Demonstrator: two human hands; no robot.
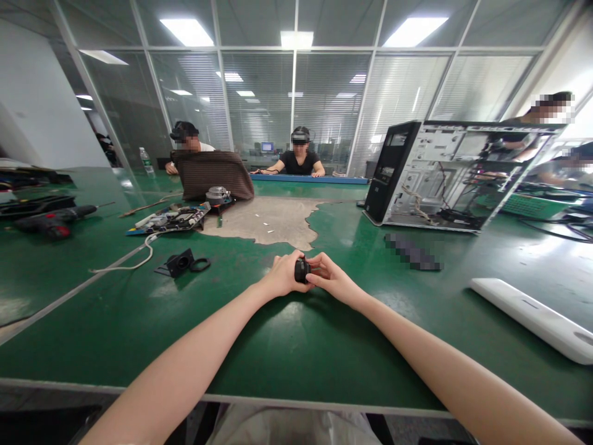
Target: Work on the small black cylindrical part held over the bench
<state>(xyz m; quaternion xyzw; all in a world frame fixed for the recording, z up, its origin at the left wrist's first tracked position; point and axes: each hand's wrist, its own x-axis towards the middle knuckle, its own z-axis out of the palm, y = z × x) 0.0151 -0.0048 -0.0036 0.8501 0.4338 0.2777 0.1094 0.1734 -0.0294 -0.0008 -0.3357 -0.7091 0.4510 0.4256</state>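
Note:
A small black round part (302, 270) is held between both hands above the green table (287, 346). My left hand (283, 275) wraps round its left side, with the thumb over the top. The fingertips and thumb of my right hand (330, 276) pinch it from the right. Further left on the table lie a black square bracket-like piece (180, 263) and, beside it, a black ring (201, 265). What the part is exactly is too small to tell.
An open computer case (393, 173) stands at the back right. On the right lie a white long device (528, 312) and a blurred dark object (412, 252). Circuit boards (171, 219), a drill (55, 221) and a brown cloth-covered box (210, 173) are left. People sit opposite.

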